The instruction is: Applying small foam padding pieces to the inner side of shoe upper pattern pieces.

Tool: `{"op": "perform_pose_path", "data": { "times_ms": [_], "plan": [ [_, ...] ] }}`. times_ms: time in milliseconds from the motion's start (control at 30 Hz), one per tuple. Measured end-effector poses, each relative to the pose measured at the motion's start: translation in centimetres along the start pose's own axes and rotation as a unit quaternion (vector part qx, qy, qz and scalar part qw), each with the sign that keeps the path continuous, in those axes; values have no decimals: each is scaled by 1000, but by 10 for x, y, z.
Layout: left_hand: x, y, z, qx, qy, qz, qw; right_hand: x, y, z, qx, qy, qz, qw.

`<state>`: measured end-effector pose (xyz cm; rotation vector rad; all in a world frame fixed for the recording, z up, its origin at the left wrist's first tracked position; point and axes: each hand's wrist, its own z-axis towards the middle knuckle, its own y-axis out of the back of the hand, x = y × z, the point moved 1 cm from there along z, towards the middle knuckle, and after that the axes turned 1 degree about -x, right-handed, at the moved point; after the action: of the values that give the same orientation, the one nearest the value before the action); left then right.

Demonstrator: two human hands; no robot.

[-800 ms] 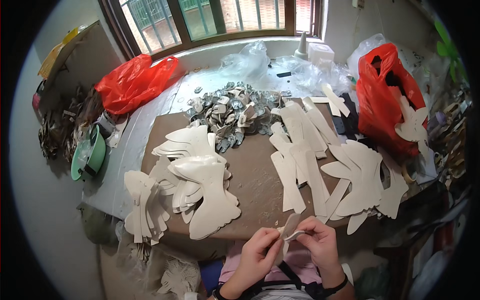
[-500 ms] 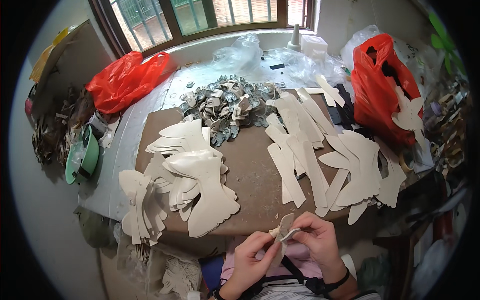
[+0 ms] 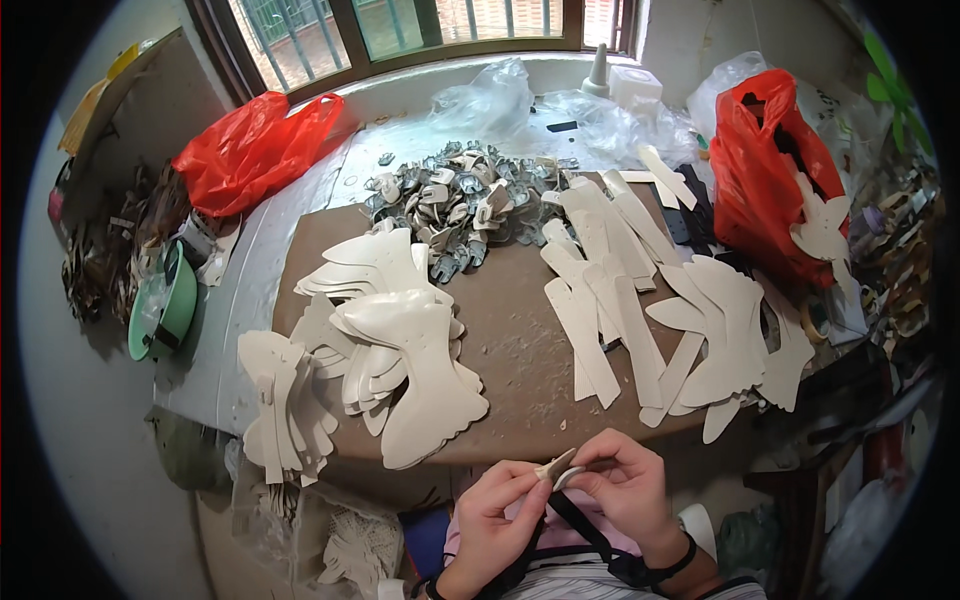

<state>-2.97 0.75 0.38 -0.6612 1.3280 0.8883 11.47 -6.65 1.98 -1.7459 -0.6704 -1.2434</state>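
Note:
Close to my body, below the table's front edge, my left hand [image 3: 497,512] pinches a cream leather-like strip [image 3: 556,464] between thumb and fingers. My right hand [image 3: 627,487] meets it from the other side, its fingertips closed on a small curved pale piece [image 3: 569,478] against the strip. Fingers hide much of both pieces, so I cannot tell whether they are joined. Flat cream strips [image 3: 638,345] lie on the brown board beyond my right hand. Stacked cream shaped pieces [image 3: 408,335] lie to the left.
Small metal clips with cream tabs [image 3: 465,205] form a heap at the back of the brown board [image 3: 510,330]. More shaped cream pieces [image 3: 725,335] lie at right. Red plastic bags [image 3: 250,155] flank the table. A green basin [image 3: 170,310] stands at left; a white nozzle bottle [image 3: 597,75] is near the window.
The strip has tilted from nearly upright to slanting up rightward, and less of it shows. Both hands stay close together. The whole view has shifted slightly.

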Motion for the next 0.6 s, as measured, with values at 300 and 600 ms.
{"op": "perform_pose_path", "data": {
  "times_ms": [300,600],
  "plan": [
    [-19,3,2,-23,57,-27,998,-8,4,2,38,101,-32,994],
    [-8,6,2,3,88,-97,991,2,1,1,55,279,-273,919]
  ]
}}
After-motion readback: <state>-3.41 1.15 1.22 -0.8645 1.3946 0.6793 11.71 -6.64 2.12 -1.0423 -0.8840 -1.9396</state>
